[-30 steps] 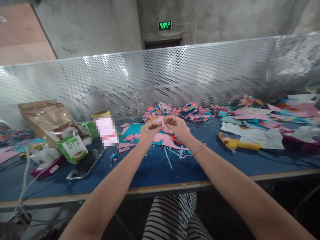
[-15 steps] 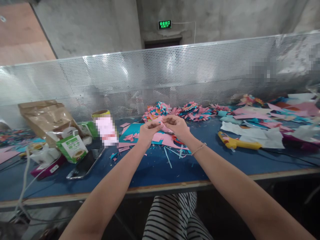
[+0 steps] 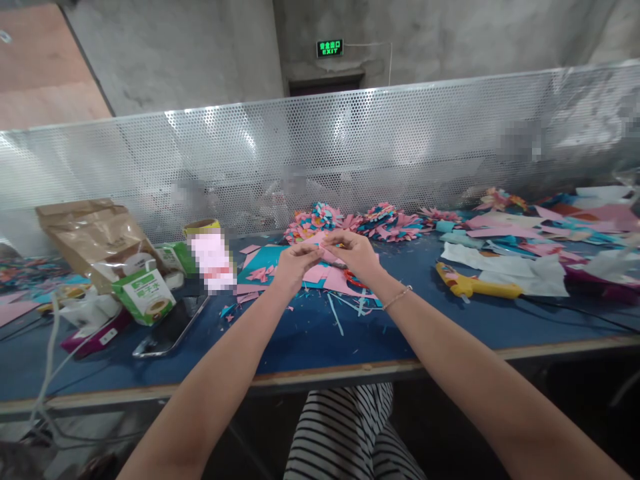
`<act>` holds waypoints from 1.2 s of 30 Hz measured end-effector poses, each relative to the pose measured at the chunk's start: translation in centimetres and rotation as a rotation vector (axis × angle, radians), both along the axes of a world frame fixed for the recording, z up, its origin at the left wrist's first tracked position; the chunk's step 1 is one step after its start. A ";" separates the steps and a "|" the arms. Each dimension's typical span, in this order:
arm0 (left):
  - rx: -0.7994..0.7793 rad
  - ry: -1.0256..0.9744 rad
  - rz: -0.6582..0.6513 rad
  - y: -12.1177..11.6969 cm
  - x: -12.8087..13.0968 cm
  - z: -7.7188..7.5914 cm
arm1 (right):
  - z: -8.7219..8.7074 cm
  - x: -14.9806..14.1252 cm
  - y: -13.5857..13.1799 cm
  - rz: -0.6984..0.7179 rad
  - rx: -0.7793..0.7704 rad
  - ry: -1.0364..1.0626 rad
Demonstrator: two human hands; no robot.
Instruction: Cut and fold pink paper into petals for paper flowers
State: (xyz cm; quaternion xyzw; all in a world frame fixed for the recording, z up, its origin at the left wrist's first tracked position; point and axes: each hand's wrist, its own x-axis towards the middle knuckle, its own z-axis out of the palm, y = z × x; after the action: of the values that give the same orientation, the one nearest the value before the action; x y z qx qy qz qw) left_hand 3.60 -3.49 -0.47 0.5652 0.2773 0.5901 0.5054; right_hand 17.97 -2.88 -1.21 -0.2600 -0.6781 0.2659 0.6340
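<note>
Between my two hands, just above the table, is a small piece of pink paper (image 3: pixel 320 238). My left hand (image 3: pixel 296 261) pinches it from the left, and my right hand (image 3: pixel 356 252) pinches it from the right; its exact shape is partly hidden by the fingers. Beneath them lie blue paper (image 3: pixel 265 259), pink paper sheets (image 3: pixel 333 275) and small pink cut-outs (image 3: pixel 261 274). Red-handled scissors (image 3: pixel 356 277) show partly beside my right wrist. Thin pale blue strips (image 3: pixel 336 315) lie in front of the hands.
Pink and blue paper flowers (image 3: pixel 325 219) stand along the perforated metal screen (image 3: pixel 240 153). On the right lie a yellow glue gun (image 3: pixel 475 287) and paper scraps (image 3: pixel 525 230). Left are a phone (image 3: pixel 173 327), a green-white carton (image 3: pixel 145 297), a paper bag (image 3: pixel 95 233) and a tissue box (image 3: pixel 97 333).
The fingers of both hands have shifted slightly on the pink paper, which now shows flatter between them. Everything else on the table stays in place.
</note>
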 end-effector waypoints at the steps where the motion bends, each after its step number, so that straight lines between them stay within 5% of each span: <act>1: 0.015 0.004 0.002 0.1 0.0 -0.1 | 0.0 0.0 0.0 0.002 -0.008 0.000; 14: 0.146 0.062 0.079 0.6 -0.1 -0.4 | 0.0 0.1 0.2 0.058 -0.076 -0.003; 36: -0.021 -0.037 -0.014 -0.3 0.1 0.4 | 0.0 0.0 -0.1 0.065 -0.045 0.011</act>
State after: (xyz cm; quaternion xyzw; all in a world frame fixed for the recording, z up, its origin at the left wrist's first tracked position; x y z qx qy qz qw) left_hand 3.69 -3.75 -0.10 0.5508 0.2702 0.5938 0.5206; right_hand 17.99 -2.97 -1.21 -0.2503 -0.6766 0.3030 0.6227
